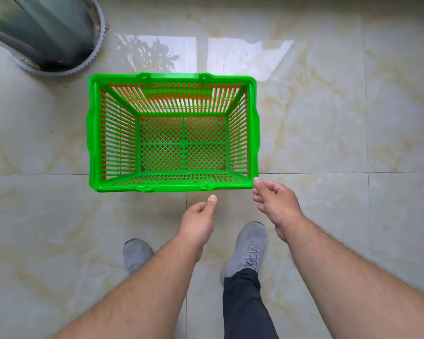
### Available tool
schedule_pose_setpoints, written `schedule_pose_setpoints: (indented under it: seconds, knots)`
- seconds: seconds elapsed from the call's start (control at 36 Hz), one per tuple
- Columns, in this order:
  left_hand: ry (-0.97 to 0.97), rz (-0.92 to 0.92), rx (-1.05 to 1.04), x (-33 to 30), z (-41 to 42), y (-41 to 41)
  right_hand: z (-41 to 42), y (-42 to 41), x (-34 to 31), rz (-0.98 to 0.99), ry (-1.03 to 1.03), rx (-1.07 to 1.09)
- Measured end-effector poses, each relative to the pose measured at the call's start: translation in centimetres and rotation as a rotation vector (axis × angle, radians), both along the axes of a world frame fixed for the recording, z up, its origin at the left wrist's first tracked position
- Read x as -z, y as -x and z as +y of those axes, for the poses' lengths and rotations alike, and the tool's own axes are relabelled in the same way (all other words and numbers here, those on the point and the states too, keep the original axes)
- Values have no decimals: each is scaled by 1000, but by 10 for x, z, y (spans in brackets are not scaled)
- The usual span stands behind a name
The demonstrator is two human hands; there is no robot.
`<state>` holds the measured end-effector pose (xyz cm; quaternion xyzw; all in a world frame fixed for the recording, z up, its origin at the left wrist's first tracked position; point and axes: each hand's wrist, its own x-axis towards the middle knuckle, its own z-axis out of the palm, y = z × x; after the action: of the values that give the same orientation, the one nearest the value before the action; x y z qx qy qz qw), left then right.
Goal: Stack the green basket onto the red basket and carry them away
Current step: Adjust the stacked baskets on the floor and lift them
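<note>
The green basket [96, 133] sits nested inside the red basket [103, 152] on the tiled floor; the red one shows only through the green slats. Both handles are folded down. My left hand [198, 222] hovers just below the near rim, fingers loosely curled, holding nothing. My right hand [275, 204] is at the basket's near right corner, thumb tip touching or almost touching the rim, fingers curled and empty.
A large dark plant pot [47, 35] on a scalloped saucer stands at the upper left, close to the baskets' far left corner. My two grey shoes [247, 248] stand below the baskets. Glossy beige floor tiles surround everything.
</note>
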<state>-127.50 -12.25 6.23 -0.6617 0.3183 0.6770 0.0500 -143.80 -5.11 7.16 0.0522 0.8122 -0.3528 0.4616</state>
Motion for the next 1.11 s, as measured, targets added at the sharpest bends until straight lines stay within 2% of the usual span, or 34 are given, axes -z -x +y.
schedule_pose_setpoints:
  seconds: [0.31,0.64,1.11]
  knots:
    - [-52,12,-90,35,22,55,9,53,41,-2,-48,-97]
    - [-148,79,-259,70,34,92,-3,79,83,-155,15,-256]
    - [-130,135,-349,86,38,96,-4,88,91,-335,94,-391]
